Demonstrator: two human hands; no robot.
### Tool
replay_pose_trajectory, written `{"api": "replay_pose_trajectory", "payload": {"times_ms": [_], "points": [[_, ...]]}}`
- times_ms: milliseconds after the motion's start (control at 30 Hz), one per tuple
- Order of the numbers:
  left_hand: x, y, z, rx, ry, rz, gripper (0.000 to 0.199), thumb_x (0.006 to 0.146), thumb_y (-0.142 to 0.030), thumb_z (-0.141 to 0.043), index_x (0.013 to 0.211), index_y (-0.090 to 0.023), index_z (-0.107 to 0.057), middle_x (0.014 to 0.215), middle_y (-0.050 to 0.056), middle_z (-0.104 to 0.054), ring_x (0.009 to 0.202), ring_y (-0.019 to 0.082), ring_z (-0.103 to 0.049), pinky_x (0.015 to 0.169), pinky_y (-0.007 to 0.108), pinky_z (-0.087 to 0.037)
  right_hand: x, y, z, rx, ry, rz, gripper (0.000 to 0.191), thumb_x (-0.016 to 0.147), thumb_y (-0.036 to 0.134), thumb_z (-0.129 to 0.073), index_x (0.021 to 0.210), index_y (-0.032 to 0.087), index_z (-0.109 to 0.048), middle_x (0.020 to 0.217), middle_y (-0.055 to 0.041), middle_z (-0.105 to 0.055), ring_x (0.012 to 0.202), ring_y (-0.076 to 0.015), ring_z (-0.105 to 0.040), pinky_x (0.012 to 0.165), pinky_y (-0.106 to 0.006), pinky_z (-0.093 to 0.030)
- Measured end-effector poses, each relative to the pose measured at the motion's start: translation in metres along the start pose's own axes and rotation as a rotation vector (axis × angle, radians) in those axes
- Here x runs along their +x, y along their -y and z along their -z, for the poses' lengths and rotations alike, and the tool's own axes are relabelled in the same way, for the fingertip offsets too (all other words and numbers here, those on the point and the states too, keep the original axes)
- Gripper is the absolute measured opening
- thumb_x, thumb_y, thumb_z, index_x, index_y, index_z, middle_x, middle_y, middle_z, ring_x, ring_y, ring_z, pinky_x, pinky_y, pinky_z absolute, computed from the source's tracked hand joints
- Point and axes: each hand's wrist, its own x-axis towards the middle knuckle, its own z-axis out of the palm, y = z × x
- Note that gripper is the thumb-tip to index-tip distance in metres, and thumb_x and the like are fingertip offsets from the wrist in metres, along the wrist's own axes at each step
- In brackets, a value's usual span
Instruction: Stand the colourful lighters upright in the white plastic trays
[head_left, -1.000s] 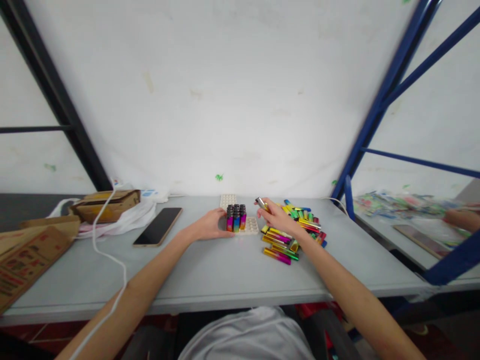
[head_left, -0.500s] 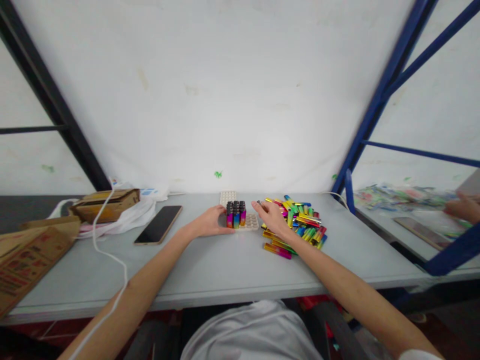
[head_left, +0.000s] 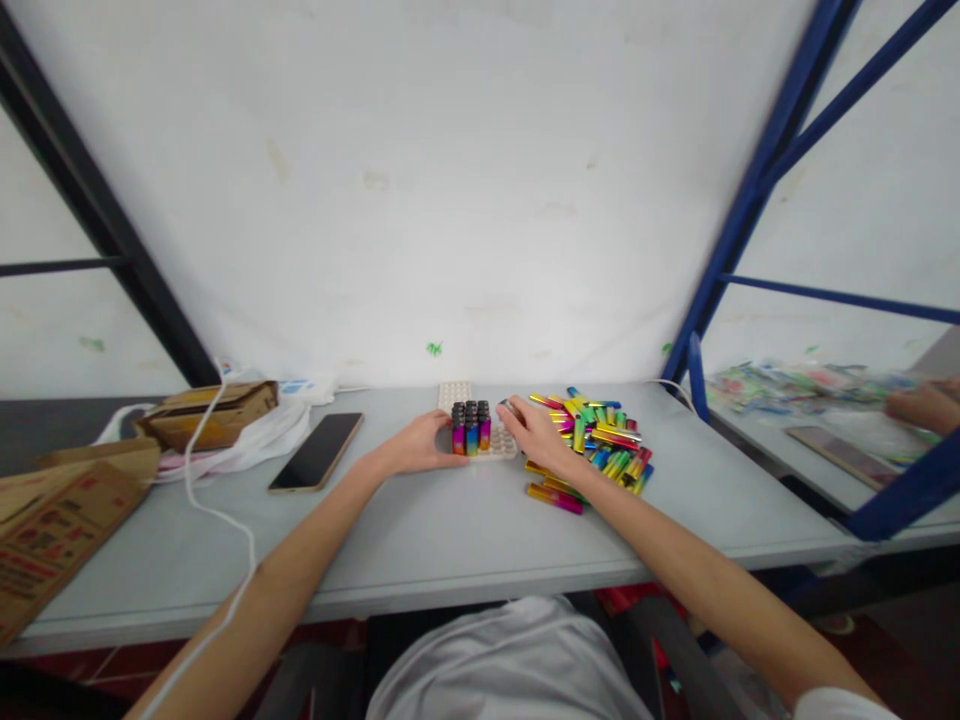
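Our left hand (head_left: 416, 443) curves around the left end of the tray (head_left: 506, 449) on the table (head_left: 420, 540); whether it clamps, we cannot tell. Upright lighters (head_left: 471, 432) stand in the tray's left part. Our right hand (head_left: 538, 437) pinches another lighter (head_left: 510, 407) by the tray's right part, near the loose pile (head_left: 619, 437).

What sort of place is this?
Perhaps a small workshop: a grey table with a pile of what look like lighters, a pale gridded tray with more standing upright, and another person's hand at a neighbouring table.
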Motion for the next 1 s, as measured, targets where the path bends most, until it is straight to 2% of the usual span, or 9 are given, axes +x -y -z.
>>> {"api": "replay_pose_trajectory", "payload": {"times_ms": [133, 233, 400, 467, 633, 800, 900, 1000], "points": [[-0.001, -0.002, 0.001, 0.007, -0.002, 0.024, 0.064, 0.073, -0.063, -0.077, 0.117, -0.017, -0.07, 0.116, 0.012, -0.073, 0.105, 0.032, -0.069, 0.095, 0.039, -0.054, -0.001, 0.004, 0.007, -0.087, 0.1, 0.2, 0.033, 0.108, 0.042, -0.039, 0.087, 0.02, -0.054, 0.083, -0.0019, -0.058, 0.078, -0.0169, -0.052, 0.073, -0.028, -0.038], [-0.001, -0.001, 0.001, 0.0, -0.008, 0.027, 0.064, 0.072, -0.063, -0.078, 0.116, -0.018, -0.07, 0.116, 0.012, -0.073, 0.105, 0.032, -0.068, 0.096, 0.04, -0.053, 0.0, 0.004, 0.011, -0.181, 0.13, 0.302, 0.037, 0.108, 0.044, -0.041, 0.087, 0.019, -0.058, 0.089, -0.0052, -0.06, 0.085, -0.0178, -0.053, 0.08, -0.029, -0.039], [-0.001, 0.001, 0.0, -0.016, 0.01, 0.024, 0.067, 0.074, -0.061, -0.078, 0.121, -0.016, -0.069, 0.123, 0.013, -0.071, 0.11, 0.032, -0.067, 0.1, 0.04, -0.052, 0.0, 0.0, 0.011, -0.19, 0.221, 0.21, 0.043, 0.107, 0.045, -0.046, 0.078, 0.017, -0.062, 0.069, -0.0006, -0.061, 0.063, -0.0135, -0.048, 0.064, -0.026, -0.033], [-0.001, 0.002, -0.001, -0.023, 0.004, 0.017, 0.067, 0.073, -0.06, -0.079, 0.122, -0.016, -0.069, 0.126, 0.013, -0.07, 0.112, 0.032, -0.066, 0.102, 0.041, -0.051, 0.001, 0.0, 0.011, -0.192, 0.236, 0.196, 0.043, 0.106, 0.046, -0.049, 0.079, 0.016, -0.064, 0.069, -0.0018, -0.064, 0.061, -0.0132, -0.05, 0.063, -0.026, -0.032], [-0.001, 0.004, -0.002, -0.038, -0.017, -0.003, 0.066, 0.072, -0.058, -0.081, 0.122, -0.017, -0.07, 0.126, 0.012, -0.071, 0.114, 0.034, -0.066, 0.104, 0.04, -0.05, 0.002, 0.0, 0.013, -0.199, 0.365, 0.249, 0.038, 0.107, 0.042, -0.049, 0.091, 0.015, -0.07, 0.08, -0.0064, -0.073, 0.069, -0.0156, -0.061, 0.067, -0.026, -0.037], [-0.001, 0.005, -0.003, -0.028, -0.02, 0.004, 0.067, 0.072, -0.06, -0.081, 0.122, -0.017, -0.07, 0.126, 0.012, -0.071, 0.114, 0.034, -0.066, 0.104, 0.04, -0.051, 0.003, 0.002, 0.006, -0.393, 0.373, 0.3, 0.036, 0.105, 0.041, -0.051, 0.091, 0.015, -0.073, 0.085, -0.0096, -0.074, 0.076, -0.0187, -0.063, 0.069, -0.027, -0.037], [-0.001, 0.006, -0.003, -0.027, -0.017, 0.0, 0.069, 0.072, -0.06, -0.081, 0.124, -0.016, -0.068, 0.129, 0.013, -0.069, 0.116, 0.034, -0.065, 0.106, 0.04, -0.05, 0.002, 0.003, 0.003, -0.378, 0.403, 0.304, 0.042, 0.104, 0.047, -0.052, 0.085, 0.016, -0.073, 0.079, -0.0076, -0.072, 0.07, -0.0172, -0.06, 0.065, -0.027, -0.035], [-0.001, 0.007, -0.003, -0.025, -0.002, -0.004, 0.067, 0.074, -0.06, -0.08, 0.124, -0.017, -0.068, 0.13, 0.012, -0.069, 0.117, 0.033, -0.065, 0.106, 0.04, -0.05, 0.005, 0.0, 0.012, -0.365, 0.305, 0.252, 0.053, 0.107, 0.05, -0.041, 0.078, 0.016, -0.07, 0.074, -0.0062, -0.069, 0.066, -0.016, -0.056, 0.066, -0.028, -0.035]]}}
